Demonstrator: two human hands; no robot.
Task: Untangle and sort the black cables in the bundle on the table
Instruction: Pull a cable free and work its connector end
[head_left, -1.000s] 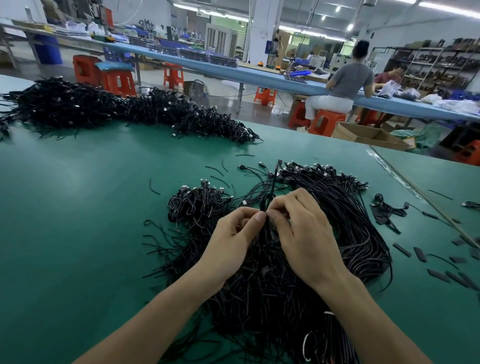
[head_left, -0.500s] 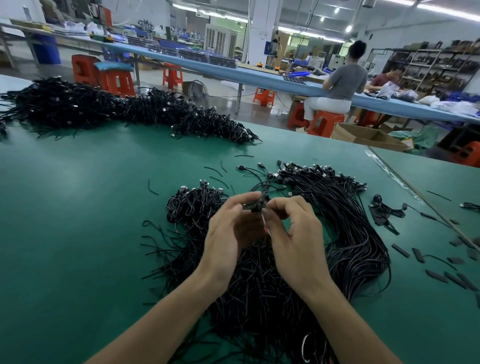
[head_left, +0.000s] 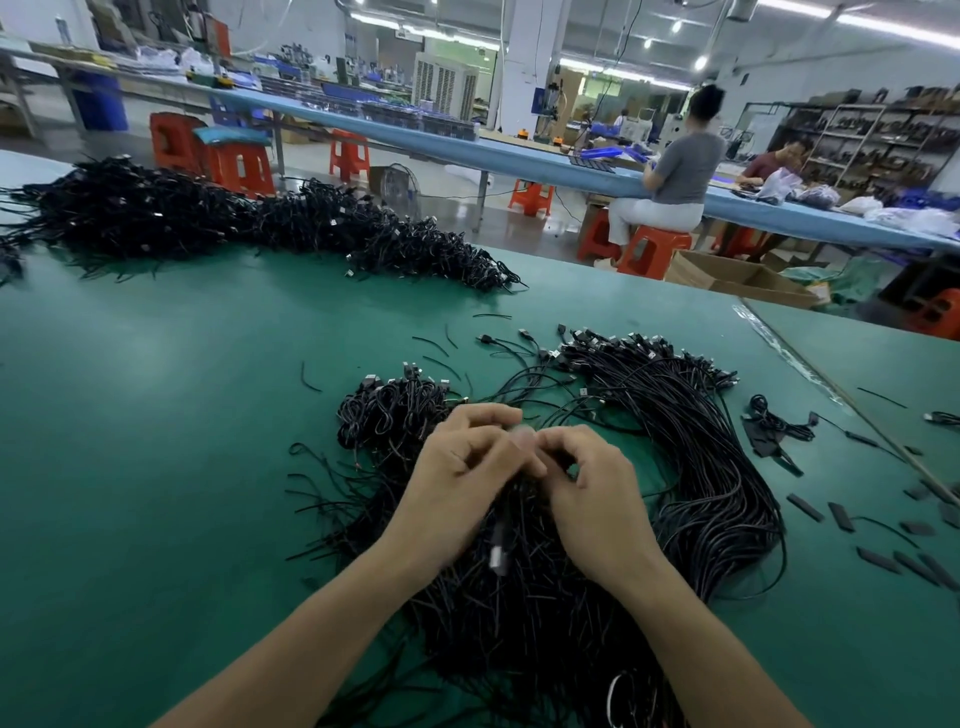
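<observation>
Head — left hand (head_left: 462, 473); right hand (head_left: 592, 493) — both pinch cable (head_left: 500, 538); above bundle (head_left: 701, 467)

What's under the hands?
Black cable bundle on the green table, beneath left hand and right hand. One blurred cable dangles between them; where it's gripped is covered.

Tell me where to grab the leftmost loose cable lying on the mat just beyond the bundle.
Probably pinch its plug, coming from the left: that end lies free on the bare mat, while the cord runs right toward the bundle.
</observation>
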